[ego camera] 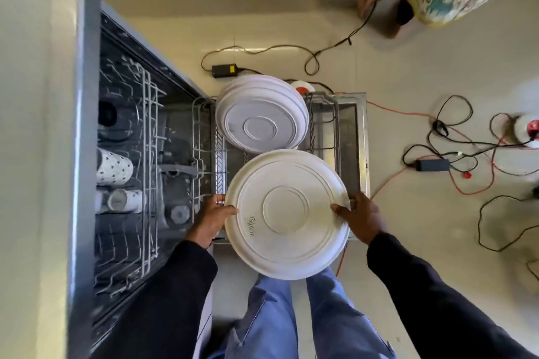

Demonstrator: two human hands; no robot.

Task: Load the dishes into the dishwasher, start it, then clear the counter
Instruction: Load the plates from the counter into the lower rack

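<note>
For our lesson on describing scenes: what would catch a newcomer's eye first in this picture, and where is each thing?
First the large white plate, underside towards the camera, held at its rim by the left hand and right hand in the centre. Just beyond it, more white plates stand in the dishwasher's pulled-out lower rack. Tangled cables sprawl over the floor at right.

Dark long left sleeve (163, 294) and right sleeve (431, 285) end at the wrists; left hand (213, 217) and right hand (361, 218) are bare. Light blue seamed trousers (335, 320) cover the legs.
</note>
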